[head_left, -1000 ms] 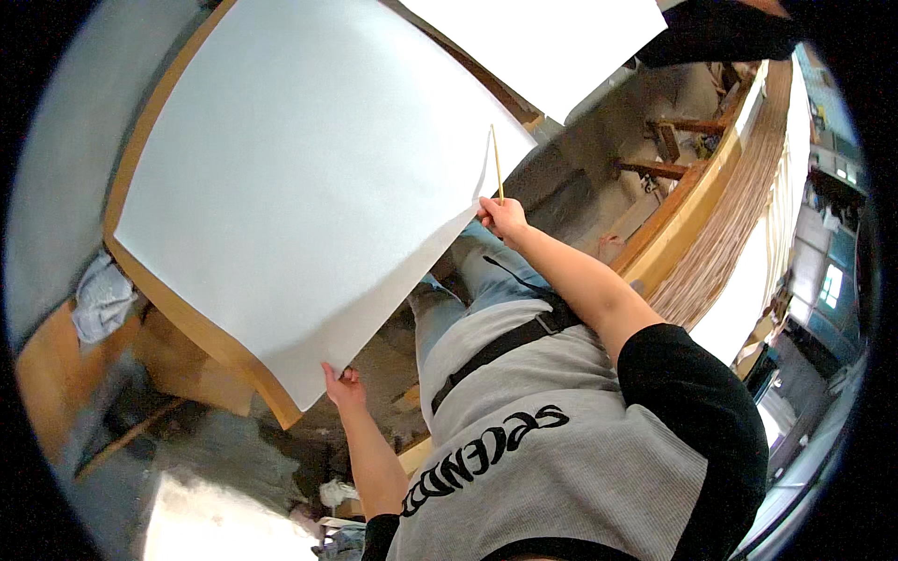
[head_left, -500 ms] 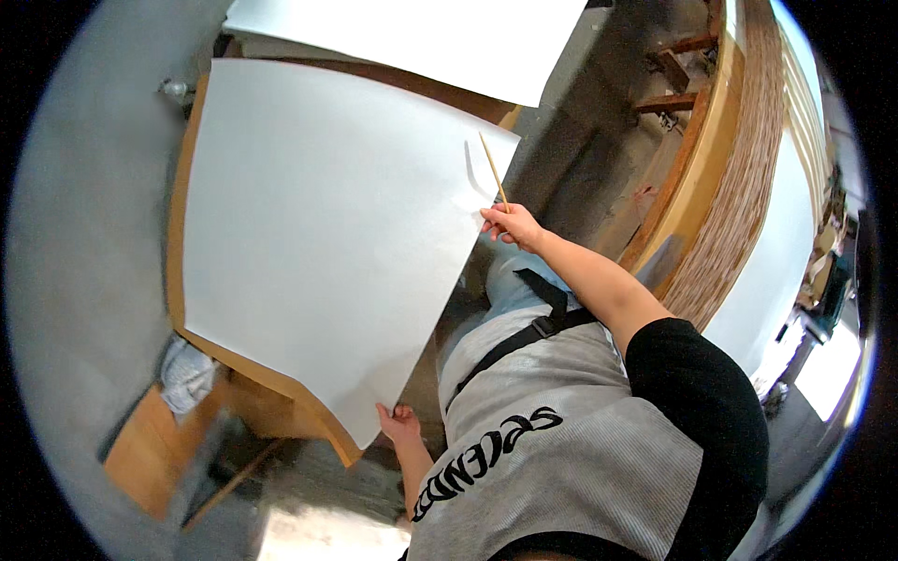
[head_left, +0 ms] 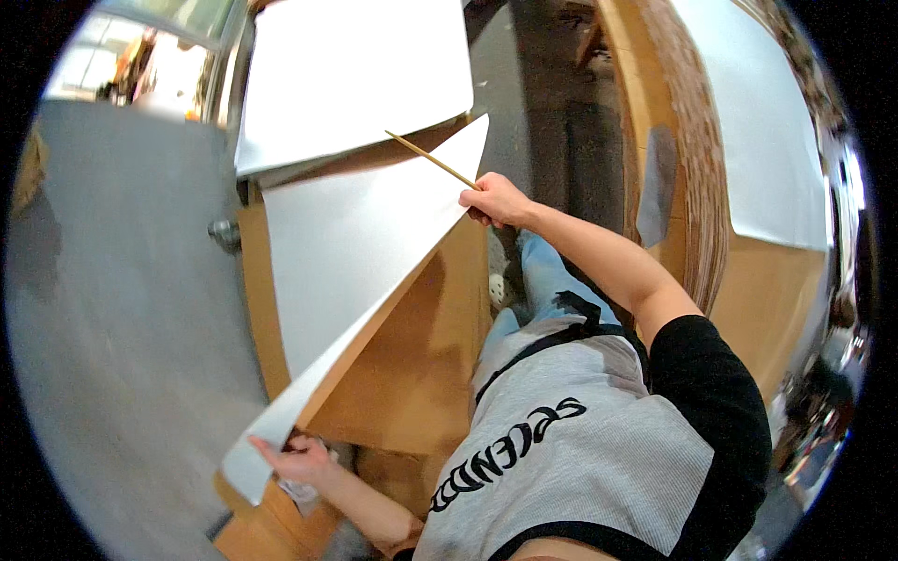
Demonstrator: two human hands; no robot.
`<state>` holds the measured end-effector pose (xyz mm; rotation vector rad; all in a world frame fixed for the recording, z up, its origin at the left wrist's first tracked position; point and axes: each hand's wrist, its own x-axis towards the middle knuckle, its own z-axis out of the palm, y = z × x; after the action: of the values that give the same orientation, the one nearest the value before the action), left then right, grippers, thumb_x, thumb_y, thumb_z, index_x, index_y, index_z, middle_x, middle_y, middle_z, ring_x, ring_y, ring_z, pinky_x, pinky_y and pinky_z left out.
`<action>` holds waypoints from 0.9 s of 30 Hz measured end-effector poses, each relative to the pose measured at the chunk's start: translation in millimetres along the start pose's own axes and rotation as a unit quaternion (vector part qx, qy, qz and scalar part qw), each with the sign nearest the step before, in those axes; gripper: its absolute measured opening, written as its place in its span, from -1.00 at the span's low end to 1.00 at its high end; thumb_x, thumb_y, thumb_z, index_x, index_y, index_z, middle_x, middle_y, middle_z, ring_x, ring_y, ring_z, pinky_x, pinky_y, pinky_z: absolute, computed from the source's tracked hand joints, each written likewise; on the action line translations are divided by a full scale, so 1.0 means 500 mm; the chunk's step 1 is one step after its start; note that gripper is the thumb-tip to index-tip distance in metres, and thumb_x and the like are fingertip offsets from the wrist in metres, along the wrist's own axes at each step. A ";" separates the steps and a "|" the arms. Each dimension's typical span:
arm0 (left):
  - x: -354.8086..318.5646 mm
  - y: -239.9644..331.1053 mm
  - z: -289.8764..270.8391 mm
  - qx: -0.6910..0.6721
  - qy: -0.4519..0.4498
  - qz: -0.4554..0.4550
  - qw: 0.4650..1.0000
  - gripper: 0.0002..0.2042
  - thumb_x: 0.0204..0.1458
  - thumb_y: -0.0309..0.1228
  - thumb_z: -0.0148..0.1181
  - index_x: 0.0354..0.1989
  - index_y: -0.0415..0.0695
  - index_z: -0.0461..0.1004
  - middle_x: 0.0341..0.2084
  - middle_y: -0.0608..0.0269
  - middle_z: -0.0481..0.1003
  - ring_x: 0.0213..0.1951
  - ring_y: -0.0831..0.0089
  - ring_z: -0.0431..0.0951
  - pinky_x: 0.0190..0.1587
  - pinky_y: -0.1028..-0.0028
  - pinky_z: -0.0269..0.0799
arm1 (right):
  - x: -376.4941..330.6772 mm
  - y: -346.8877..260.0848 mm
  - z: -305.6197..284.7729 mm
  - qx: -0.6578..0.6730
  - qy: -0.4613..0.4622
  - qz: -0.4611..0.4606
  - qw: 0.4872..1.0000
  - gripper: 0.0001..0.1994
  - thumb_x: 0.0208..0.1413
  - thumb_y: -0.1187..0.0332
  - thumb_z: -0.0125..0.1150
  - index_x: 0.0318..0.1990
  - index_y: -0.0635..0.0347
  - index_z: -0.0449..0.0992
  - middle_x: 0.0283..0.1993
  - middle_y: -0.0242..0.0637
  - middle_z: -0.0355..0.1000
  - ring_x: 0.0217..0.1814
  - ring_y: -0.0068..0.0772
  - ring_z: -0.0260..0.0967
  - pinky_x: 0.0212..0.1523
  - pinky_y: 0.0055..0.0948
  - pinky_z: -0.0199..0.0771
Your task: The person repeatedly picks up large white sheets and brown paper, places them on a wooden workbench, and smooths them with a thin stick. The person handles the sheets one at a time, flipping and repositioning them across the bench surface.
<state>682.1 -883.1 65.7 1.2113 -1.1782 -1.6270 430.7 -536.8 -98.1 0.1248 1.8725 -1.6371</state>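
A large white sheet is lifted and slanted over a brown board, its near edge raised and bending. My left hand pinches that edge close to the lower-left corner, the forefinger stretched along the white face and the other fingers underneath. At the sheet's right side my right hand is closed round a thin wooden stick and appears to grip the sheet's edge with it. The stick points up and left across the white surface. Both hands' undersides are partly hidden.
Beyond the board lies another stack topped with a white sheet. To the right stands a tall stack of brown sheets, with a white sheet on top. Grey floor stretches along the left. A wooden piece sits at lower left.
The white sheet's near edge has come up and swung left, baring the brown board. My left hand has moved left with the corner. The stick now leans further left.
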 end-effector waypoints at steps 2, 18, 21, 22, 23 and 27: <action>0.044 0.089 0.038 -0.001 -0.152 0.055 0.987 -0.68 -0.06 -0.13 0.08 -0.32 -0.14 0.35 -0.50 0.38 0.36 -0.61 0.63 0.26 -0.71 0.69 0.09 | -0.058 -0.081 -0.039 0.014 -0.012 -0.021 1.000 -0.74 -0.14 0.28 -0.01 -0.72 0.25 0.34 -0.75 -0.36 0.26 -0.77 -0.56 0.17 -0.79 -0.54 0.15; -0.373 0.421 1.038 -0.158 -0.635 0.282 0.702 -0.59 0.01 -0.18 -0.01 -0.07 -0.24 0.27 -0.31 0.10 0.40 -0.23 0.35 0.41 -0.16 0.45 0.33 | -0.511 -0.424 -0.699 0.108 0.216 -0.279 0.930 -0.76 0.01 0.19 -0.18 -0.47 0.12 0.35 -0.39 0.02 0.44 -0.86 -0.74 -0.19 -0.88 -0.74 -0.21; -0.596 0.416 1.225 -0.197 -0.718 0.253 0.618 -0.59 0.02 -0.17 -0.03 -0.06 -0.22 0.26 -0.30 0.11 0.39 -0.21 0.35 0.40 -0.15 0.44 0.32 | -0.650 -0.492 -0.829 0.135 0.365 -0.326 0.862 -0.69 0.10 0.16 -0.26 -0.35 0.19 0.34 -0.29 0.04 0.42 -0.85 -0.73 -0.22 -0.87 -0.74 -0.22; -0.670 0.426 1.260 -0.204 -0.738 0.253 0.592 -0.59 0.03 -0.17 -0.04 -0.06 -0.22 0.26 -0.29 0.12 0.39 -0.21 0.35 0.40 -0.14 0.43 0.32 | -0.676 -0.500 -0.922 0.129 0.295 -0.390 0.863 -0.65 0.10 0.13 -0.21 -0.20 0.24 0.33 -0.32 -0.04 0.43 -0.84 -0.66 0.03 -0.81 -0.78 -0.01; -0.741 0.480 1.259 -0.212 -0.748 0.268 0.569 -0.59 0.03 -0.17 -0.05 -0.06 -0.21 0.25 -0.29 0.12 0.39 -0.20 0.35 0.39 -0.14 0.43 0.31 | -0.698 -0.534 -1.018 0.064 0.240 -0.412 0.877 -0.60 0.12 0.12 -0.31 -0.26 0.27 0.37 -0.33 -0.08 0.43 -0.76 -0.57 0.17 -0.78 -0.58 0.18; -1.127 0.400 1.385 -0.296 -0.846 0.113 0.429 -0.60 0.04 -0.16 -0.08 -0.04 -0.19 0.24 -0.26 0.14 0.39 -0.18 0.36 0.38 -0.12 0.41 0.30 | -0.999 -0.555 -1.042 -0.020 0.596 -0.328 0.733 -0.62 0.11 0.11 -0.27 -0.23 0.24 0.37 -0.35 -0.14 0.40 -0.72 -0.59 0.16 -0.75 -0.59 0.17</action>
<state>161.6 -255.2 480.5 -1.5945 -1.2393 -2.4378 489.5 45.6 407.0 0.7117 3.1827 -2.2304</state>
